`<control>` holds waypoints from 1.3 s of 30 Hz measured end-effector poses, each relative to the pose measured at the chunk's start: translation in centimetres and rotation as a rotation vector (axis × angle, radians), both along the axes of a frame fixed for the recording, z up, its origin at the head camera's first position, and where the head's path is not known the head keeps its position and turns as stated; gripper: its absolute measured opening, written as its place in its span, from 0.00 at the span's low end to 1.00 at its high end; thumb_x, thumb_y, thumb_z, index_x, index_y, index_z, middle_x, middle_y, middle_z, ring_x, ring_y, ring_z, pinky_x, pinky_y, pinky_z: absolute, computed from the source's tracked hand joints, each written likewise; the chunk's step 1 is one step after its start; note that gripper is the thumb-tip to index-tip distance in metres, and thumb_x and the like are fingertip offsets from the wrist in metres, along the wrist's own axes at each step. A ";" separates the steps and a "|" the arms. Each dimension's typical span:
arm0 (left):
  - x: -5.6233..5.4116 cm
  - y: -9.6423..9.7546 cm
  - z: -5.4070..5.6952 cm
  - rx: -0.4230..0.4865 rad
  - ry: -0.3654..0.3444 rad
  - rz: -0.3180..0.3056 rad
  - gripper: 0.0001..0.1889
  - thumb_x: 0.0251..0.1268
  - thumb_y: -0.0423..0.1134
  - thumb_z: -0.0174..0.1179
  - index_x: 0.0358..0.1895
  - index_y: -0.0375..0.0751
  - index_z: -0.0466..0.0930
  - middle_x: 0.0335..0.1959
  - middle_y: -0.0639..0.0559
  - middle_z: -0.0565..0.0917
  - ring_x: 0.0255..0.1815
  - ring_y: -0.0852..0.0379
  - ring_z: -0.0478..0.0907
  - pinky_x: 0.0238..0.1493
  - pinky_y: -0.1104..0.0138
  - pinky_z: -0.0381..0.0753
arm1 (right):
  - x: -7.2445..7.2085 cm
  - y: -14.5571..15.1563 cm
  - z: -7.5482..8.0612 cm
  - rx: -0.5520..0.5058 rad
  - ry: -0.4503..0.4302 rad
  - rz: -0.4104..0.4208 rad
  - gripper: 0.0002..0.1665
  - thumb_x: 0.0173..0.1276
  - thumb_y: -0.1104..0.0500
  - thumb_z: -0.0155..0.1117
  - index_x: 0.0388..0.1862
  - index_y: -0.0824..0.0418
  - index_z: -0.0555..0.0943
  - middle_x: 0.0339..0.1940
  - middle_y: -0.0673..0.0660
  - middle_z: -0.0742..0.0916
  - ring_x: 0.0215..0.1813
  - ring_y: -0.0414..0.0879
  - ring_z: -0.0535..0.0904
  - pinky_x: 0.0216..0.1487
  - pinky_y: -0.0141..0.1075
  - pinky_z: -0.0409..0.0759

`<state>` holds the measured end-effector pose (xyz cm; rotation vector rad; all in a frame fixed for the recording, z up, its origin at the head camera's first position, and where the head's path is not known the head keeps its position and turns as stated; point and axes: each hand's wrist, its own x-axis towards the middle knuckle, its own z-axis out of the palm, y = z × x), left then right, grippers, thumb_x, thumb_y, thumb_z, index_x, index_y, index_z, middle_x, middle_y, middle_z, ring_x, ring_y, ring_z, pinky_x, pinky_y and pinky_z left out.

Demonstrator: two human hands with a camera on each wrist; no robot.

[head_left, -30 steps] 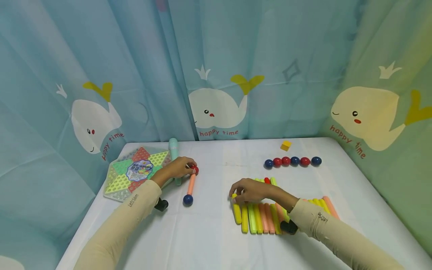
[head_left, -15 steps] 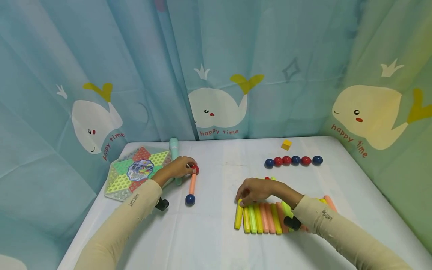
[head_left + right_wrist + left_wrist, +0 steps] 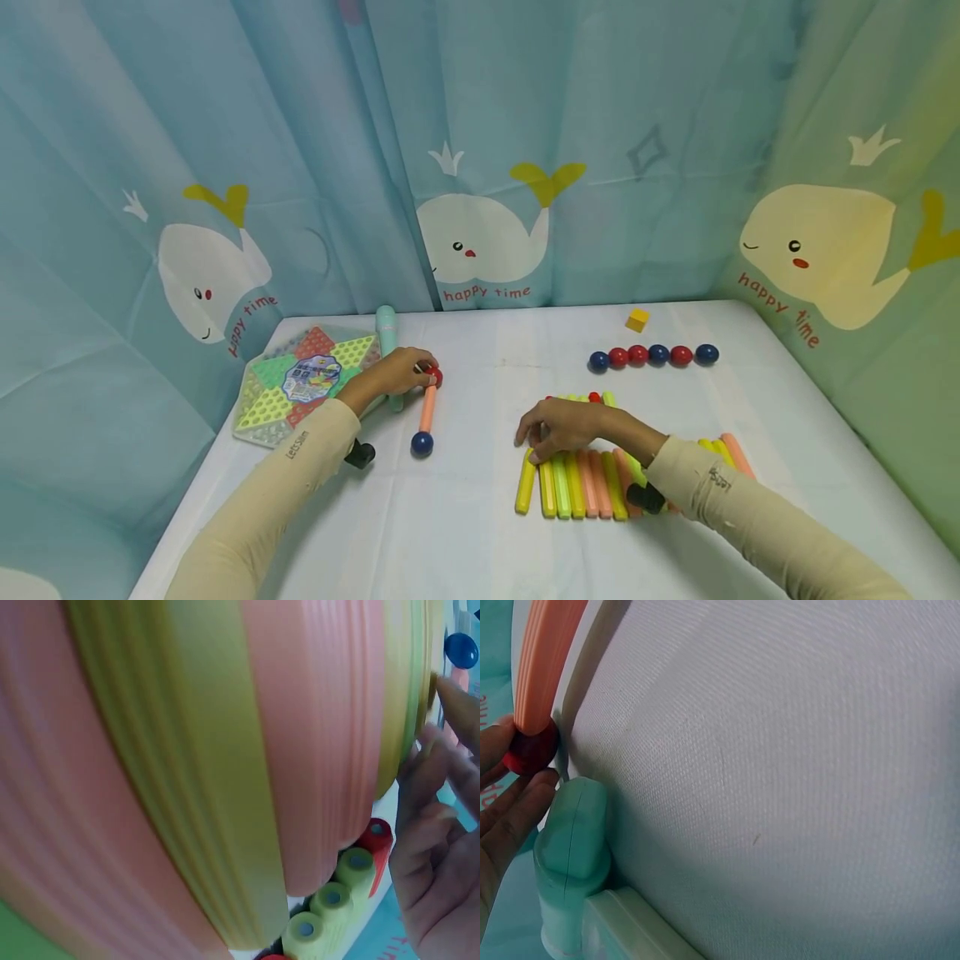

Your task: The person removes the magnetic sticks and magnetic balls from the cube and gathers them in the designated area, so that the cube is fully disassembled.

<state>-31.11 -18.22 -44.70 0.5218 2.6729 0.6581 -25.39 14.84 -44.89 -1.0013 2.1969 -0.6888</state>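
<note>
In the head view, my left hand [image 3: 399, 372] pinches a red ball [image 3: 534, 752] between thumb and fingers. A salmon stick [image 3: 427, 408] touches that ball, and a dark blue ball [image 3: 422, 444] sits at its near end. My right hand [image 3: 561, 425] holds the far end of a yellow stick [image 3: 525, 487] with thumb and fingertips. This stick lies slightly slanted, just left of a row of yellow, green and salmon sticks [image 3: 592, 487]. The right wrist view shows that row close up, with round grey discs in the ends of some green sticks [image 3: 334, 898].
Behind the sticks, a line of red and dark blue balls [image 3: 637, 356] lies at the back right, near a yellow block [image 3: 637, 320]. At the left stand a patterned game board [image 3: 258, 417] and a mint-green handle-like object [image 3: 386, 329]. A whale-print curtain [image 3: 487, 100] closes the back.
My right hand shifted the yellow stick toward me, then slightly left, leaving a gap beside the row. My left hand stays on the red ball.
</note>
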 end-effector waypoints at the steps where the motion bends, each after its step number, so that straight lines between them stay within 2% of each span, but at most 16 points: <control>1: 0.0 0.0 0.0 0.001 0.000 -0.001 0.15 0.71 0.40 0.63 0.57 0.40 0.82 0.50 0.46 0.85 0.51 0.53 0.79 0.59 0.58 0.80 | 0.1 -0.1 -0.1 -0.001 0.008 -0.009 0.13 0.68 0.55 0.70 0.50 0.55 0.85 0.34 0.45 0.83 0.38 0.39 0.77 0.42 0.31 0.78; 5: 0.0 0.1 0.0 -0.001 -0.004 0.004 0.15 0.71 0.40 0.63 0.57 0.40 0.82 0.51 0.46 0.85 0.51 0.53 0.79 0.59 0.58 0.80 | 0.7 -0.5 -0.5 0.018 0.050 -0.068 0.18 0.65 0.49 0.73 0.51 0.53 0.84 0.34 0.45 0.82 0.38 0.40 0.77 0.41 0.31 0.78; 9: 0.0 0.2 0.0 -0.005 -0.013 0.016 0.15 0.72 0.41 0.63 0.58 0.41 0.81 0.51 0.46 0.85 0.50 0.53 0.79 0.59 0.59 0.80 | 1.2 -1.0 -0.5 0.042 0.059 -0.100 0.22 0.60 0.47 0.77 0.51 0.53 0.83 0.33 0.46 0.82 0.38 0.42 0.76 0.40 0.32 0.78; 20: 0.0 0.0 -0.1 -0.012 -0.010 0.020 0.16 0.71 0.41 0.63 0.58 0.41 0.81 0.51 0.47 0.85 0.50 0.53 0.78 0.59 0.58 0.79 | 0.6 -0.8 -0.2 -0.002 -0.007 -0.007 0.23 0.62 0.52 0.76 0.54 0.57 0.82 0.34 0.47 0.83 0.38 0.40 0.77 0.43 0.31 0.78; 25: 0.5 0.0 0.0 -0.008 0.001 0.027 0.21 0.72 0.41 0.63 0.64 0.39 0.77 0.56 0.44 0.84 0.56 0.51 0.79 0.61 0.57 0.79 | -0.1 -0.6 0.1 -0.001 0.014 -0.015 0.21 0.66 0.50 0.72 0.55 0.56 0.81 0.36 0.46 0.84 0.38 0.41 0.78 0.43 0.33 0.78; 29: 1.6 -0.4 0.4 0.017 0.001 0.073 0.25 0.72 0.43 0.63 0.68 0.39 0.73 0.61 0.41 0.81 0.61 0.46 0.79 0.62 0.54 0.79 | -1.5 -1.1 0.6 0.002 0.018 -0.044 0.21 0.68 0.50 0.70 0.56 0.57 0.81 0.40 0.49 0.85 0.33 0.43 0.79 0.39 0.34 0.80; 31: 2.4 -0.6 0.6 0.024 0.011 0.079 0.24 0.72 0.43 0.62 0.67 0.39 0.73 0.60 0.40 0.81 0.60 0.46 0.80 0.60 0.54 0.80 | -2.4 -1.5 1.0 -0.007 0.023 -0.047 0.22 0.68 0.51 0.70 0.57 0.59 0.81 0.41 0.51 0.86 0.31 0.44 0.80 0.37 0.35 0.80; 35: 4.5 -1.1 1.0 0.037 0.022 0.059 0.21 0.74 0.41 0.60 0.66 0.40 0.74 0.57 0.40 0.83 0.55 0.46 0.82 0.55 0.55 0.83 | -4.6 -3.0 1.6 -0.010 0.029 -0.054 0.24 0.69 0.51 0.69 0.59 0.62 0.80 0.44 0.54 0.86 0.29 0.45 0.81 0.36 0.35 0.82; 39: 6.6 -1.2 0.7 0.060 -0.014 0.016 0.21 0.74 0.43 0.60 0.65 0.41 0.76 0.57 0.40 0.83 0.54 0.46 0.84 0.54 0.55 0.83 | -6.6 -5.4 1.6 -0.016 0.042 -0.062 0.25 0.69 0.53 0.70 0.60 0.64 0.79 0.46 0.58 0.86 0.32 0.45 0.82 0.38 0.35 0.83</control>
